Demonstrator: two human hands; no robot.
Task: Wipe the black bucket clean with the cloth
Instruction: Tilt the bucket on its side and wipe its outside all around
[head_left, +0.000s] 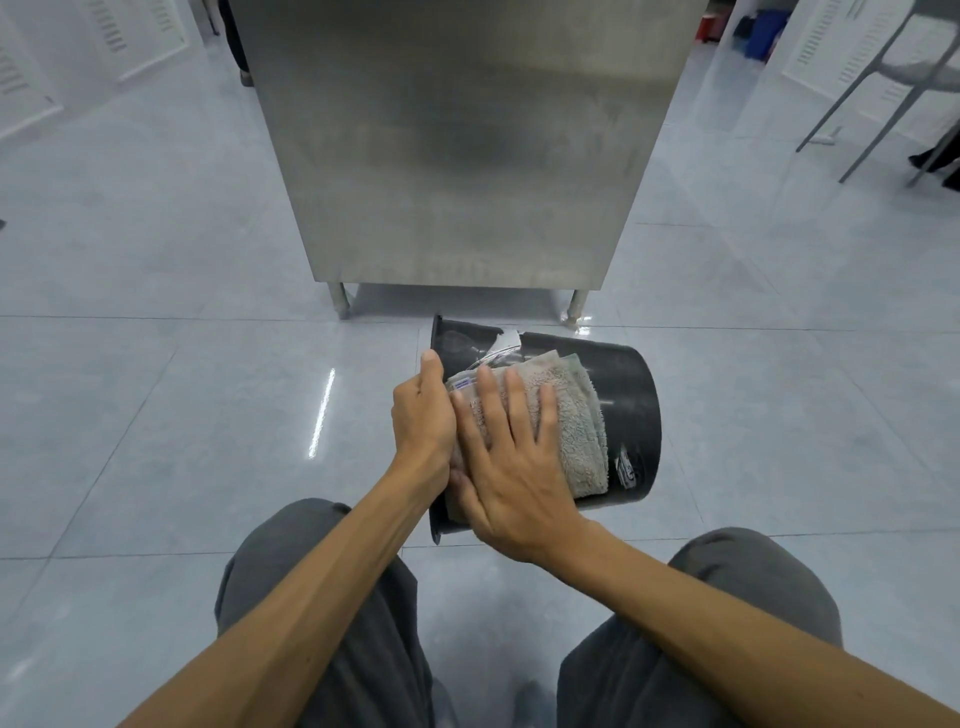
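Head view showed a stainless steel cabinet (457, 156) standing on the tiled floor (156, 364). Just in front of it the black bucket (634, 395) lay on its side, mouth to the left, likely so its curved wall faced up for wiping. A folded grey cloth (576, 431) lay over that wall; the right hand (511, 467) pressed it down with straight, spread fingers, while the left hand (421, 415) curled over the rim, apparently to stop the bucket rolling.

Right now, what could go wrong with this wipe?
1. The bucket lies on its side on a glossy floor; only the left hand at the rim steadies it, so it may roll.
2. The right hand presses flat on the cloth, which could slide off.
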